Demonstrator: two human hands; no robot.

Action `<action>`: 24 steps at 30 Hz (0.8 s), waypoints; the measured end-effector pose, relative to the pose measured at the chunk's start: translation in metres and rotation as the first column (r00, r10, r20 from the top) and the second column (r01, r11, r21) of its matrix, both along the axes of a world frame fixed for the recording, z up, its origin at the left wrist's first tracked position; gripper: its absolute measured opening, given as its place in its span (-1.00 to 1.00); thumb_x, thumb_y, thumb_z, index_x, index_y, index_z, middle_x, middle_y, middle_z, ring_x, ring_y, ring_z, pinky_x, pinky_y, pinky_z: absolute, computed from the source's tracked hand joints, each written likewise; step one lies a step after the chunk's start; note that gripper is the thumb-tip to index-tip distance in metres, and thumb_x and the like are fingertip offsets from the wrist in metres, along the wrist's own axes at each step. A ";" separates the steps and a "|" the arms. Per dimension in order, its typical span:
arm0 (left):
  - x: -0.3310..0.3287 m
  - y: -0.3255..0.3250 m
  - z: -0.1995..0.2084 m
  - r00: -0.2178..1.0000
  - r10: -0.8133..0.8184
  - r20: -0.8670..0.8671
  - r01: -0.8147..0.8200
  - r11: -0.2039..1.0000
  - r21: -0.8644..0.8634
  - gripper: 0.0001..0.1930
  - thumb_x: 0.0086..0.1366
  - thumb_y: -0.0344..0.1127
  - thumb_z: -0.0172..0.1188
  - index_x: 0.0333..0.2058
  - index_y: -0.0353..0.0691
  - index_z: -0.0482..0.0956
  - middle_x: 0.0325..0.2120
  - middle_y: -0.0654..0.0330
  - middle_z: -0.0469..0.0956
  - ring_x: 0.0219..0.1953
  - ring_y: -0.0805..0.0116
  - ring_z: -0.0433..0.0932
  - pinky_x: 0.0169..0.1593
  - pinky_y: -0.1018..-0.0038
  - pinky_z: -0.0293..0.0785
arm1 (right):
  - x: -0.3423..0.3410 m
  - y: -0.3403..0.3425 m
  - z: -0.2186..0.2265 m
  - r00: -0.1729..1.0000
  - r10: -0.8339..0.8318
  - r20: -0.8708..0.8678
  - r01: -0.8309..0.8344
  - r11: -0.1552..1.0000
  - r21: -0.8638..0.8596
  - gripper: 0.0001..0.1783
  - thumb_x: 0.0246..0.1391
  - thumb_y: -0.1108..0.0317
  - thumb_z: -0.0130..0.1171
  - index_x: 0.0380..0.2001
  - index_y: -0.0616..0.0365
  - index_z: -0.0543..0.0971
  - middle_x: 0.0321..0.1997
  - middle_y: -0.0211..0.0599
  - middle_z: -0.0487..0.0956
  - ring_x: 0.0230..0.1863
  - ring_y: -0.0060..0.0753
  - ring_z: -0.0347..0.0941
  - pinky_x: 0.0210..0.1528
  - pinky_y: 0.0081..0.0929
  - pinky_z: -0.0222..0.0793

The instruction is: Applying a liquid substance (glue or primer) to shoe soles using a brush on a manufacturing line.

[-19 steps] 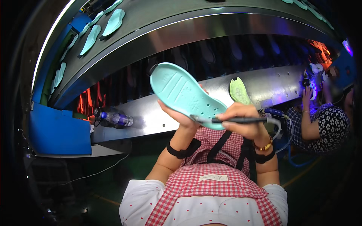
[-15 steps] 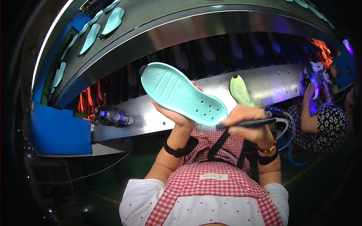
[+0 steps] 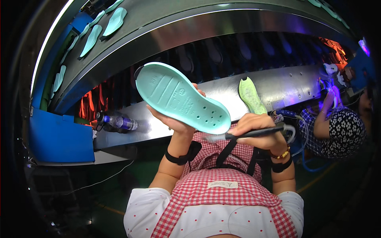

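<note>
A mint-green shoe sole (image 3: 178, 99) is tilted up in my left hand (image 3: 164, 119), its hollow inner side with ribs and small holes facing me. My left fingers wrap under and behind it, with some tips showing past its far edge. In my right hand (image 3: 254, 126) is a brush (image 3: 258, 132) with a black handle and pale bristles. The bristles lie by the near edge of the sole's toe end; whether they touch it I cannot tell. A pale hose loops from the handle's rear. Beyond my right hand, a lime-green sole (image 3: 250, 95) rests on the metal ledge (image 3: 285, 85).
A plastic bottle (image 3: 123, 122) lies on the ledge at left. Behind runs a curved conveyor belt (image 3: 170, 12) carrying several mint soles (image 3: 115, 22). Orange glows show beneath it at both ends. At right, a co-worker in a flowered cap (image 3: 343, 133) handles something under purple light.
The mint sole and my left hand have shifted left and slightly down. The brush has moved a little left and down, its bristles now clearer. The whole view has drifted slightly.
</note>
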State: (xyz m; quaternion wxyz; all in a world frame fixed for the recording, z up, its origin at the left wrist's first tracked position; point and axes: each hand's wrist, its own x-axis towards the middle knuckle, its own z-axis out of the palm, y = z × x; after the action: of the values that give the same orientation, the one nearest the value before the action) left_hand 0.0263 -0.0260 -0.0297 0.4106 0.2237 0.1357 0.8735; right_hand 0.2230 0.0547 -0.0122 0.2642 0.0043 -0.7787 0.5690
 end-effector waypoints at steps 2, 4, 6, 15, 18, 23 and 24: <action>-0.001 -0.001 0.002 1.000 -0.005 0.017 0.005 0.999 -0.044 -0.07 -0.05 0.51 -0.50 -0.04 -0.23 0.27 -0.32 -0.11 0.43 -0.40 0.05 0.46 -0.35 0.22 0.42 | 0.005 0.001 0.002 0.994 -0.086 0.067 0.096 0.983 -0.159 -0.78 -0.27 0.57 0.20 -0.41 0.26 0.55 -0.41 -0.20 0.55 -0.36 -0.45 0.46 -0.31 -0.59 0.36; 0.000 0.004 0.005 0.999 -0.023 0.030 0.025 0.997 -0.069 -0.07 -0.06 0.51 -0.50 -0.03 -0.23 0.27 -0.32 -0.11 0.43 -0.40 0.04 0.46 -0.34 0.21 0.42 | 0.000 0.008 -0.003 0.956 -0.275 0.101 0.290 0.938 -0.189 -0.78 -0.24 0.55 0.20 -0.39 0.25 0.55 -0.38 -0.22 0.54 -0.35 -0.46 0.46 -0.31 -0.62 0.36; 0.003 0.007 0.006 0.986 0.101 0.131 -0.079 0.984 -0.161 -0.07 -0.05 0.51 -0.50 -0.04 -0.23 0.27 -0.32 -0.10 0.43 -0.41 0.04 0.46 -0.35 0.21 0.41 | -0.002 0.000 -0.007 0.978 -0.181 0.108 0.196 0.968 -0.156 -0.78 -0.24 0.55 0.20 -0.38 0.25 0.55 -0.38 -0.22 0.54 -0.35 -0.45 0.46 -0.30 -0.61 0.36; 0.000 -0.002 0.002 0.996 0.084 0.028 -0.078 0.985 -0.154 -0.11 0.00 0.47 -0.52 -0.04 -0.23 0.28 -0.34 -0.09 0.44 -0.41 0.07 0.47 -0.35 0.24 0.44 | -0.009 -0.005 -0.024 0.985 -0.086 0.150 0.130 0.938 -0.321 -0.77 -0.20 0.54 0.18 -0.35 0.27 0.54 -0.38 -0.27 0.53 -0.41 -0.60 0.42 -0.37 -0.71 0.31; -0.001 -0.002 -0.002 0.999 -0.023 -0.038 0.019 0.997 -0.078 -0.13 0.01 0.45 -0.52 -0.04 -0.22 0.27 -0.34 -0.09 0.45 -0.41 0.08 0.47 -0.35 0.24 0.44 | 0.001 -0.006 -0.011 0.996 -0.010 0.093 0.027 0.982 -0.188 -0.78 -0.24 0.58 0.18 -0.39 0.28 0.55 -0.38 -0.21 0.54 -0.36 -0.48 0.45 -0.27 -0.64 0.33; 0.000 0.001 -0.001 0.999 0.013 -0.040 -0.018 0.992 -0.126 -0.13 0.01 0.46 -0.51 -0.03 -0.20 0.26 -0.33 -0.07 0.45 -0.39 0.09 0.47 -0.33 0.25 0.44 | -0.003 -0.009 -0.013 0.957 -0.174 0.232 0.263 0.859 -0.439 -0.77 -0.21 0.58 0.17 -0.36 0.29 0.54 -0.37 -0.18 0.54 -0.34 -0.53 0.44 -0.26 -0.63 0.34; 0.001 0.001 0.000 0.999 0.031 -0.037 -0.036 0.991 -0.130 -0.13 0.01 0.46 -0.51 -0.03 -0.20 0.26 -0.32 -0.07 0.44 -0.39 0.09 0.47 -0.33 0.26 0.44 | -0.004 -0.012 -0.016 0.975 -0.129 0.182 0.185 0.922 -0.340 -0.77 -0.23 0.59 0.17 -0.37 0.30 0.54 -0.37 -0.17 0.54 -0.34 -0.52 0.44 -0.29 -0.65 0.33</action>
State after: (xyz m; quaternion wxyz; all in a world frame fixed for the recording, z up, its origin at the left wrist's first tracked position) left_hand 0.0268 -0.0251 -0.0294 0.4072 0.2094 0.2036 0.8654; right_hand 0.2189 0.0424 -0.0281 0.2438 -0.1505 -0.6793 0.6756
